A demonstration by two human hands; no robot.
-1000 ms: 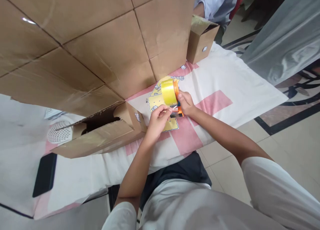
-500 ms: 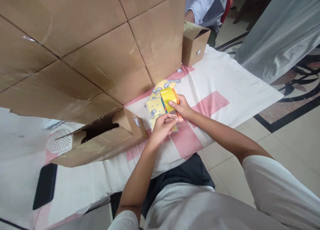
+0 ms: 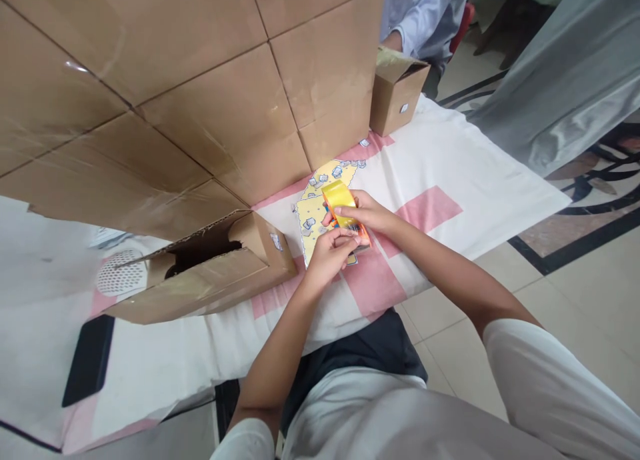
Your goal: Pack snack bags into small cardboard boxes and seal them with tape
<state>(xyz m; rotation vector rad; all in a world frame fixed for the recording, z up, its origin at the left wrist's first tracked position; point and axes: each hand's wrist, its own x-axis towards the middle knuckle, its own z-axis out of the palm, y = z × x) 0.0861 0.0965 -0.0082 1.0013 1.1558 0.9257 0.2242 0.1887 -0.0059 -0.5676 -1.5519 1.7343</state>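
An orange tape dispenser with a yellowish tape roll (image 3: pixel 340 199) is held low over the cloth-covered table (image 3: pixel 450 160). My right hand (image 3: pixel 364 215) is closed round the dispenser, fingers over its top. My left hand (image 3: pixel 330 252) is closed at the dispenser's front end, fingertips pinched at the cutter; whether it holds the tape end I cannot tell. Under both hands lies a yellow printed sheet (image 3: pixel 311 215). A small cardboard box (image 3: pixel 200 270) lies on its side just left of my left hand, its open end facing left.
A large flattened cardboard panel (image 3: pixel 190 87) leans over the table's back and left. Another small open box (image 3: pixel 397 90) stands at the far end, by a person's sleeve (image 3: pixel 417 13). A black phone (image 3: pixel 89 359) and a white perforated disc (image 3: pixel 117 273) lie at the left.
The dispenser has been lowered and tipped flatter toward the table. My left hand has closed in on its front end, and my right hand's fingers now lie over the top.
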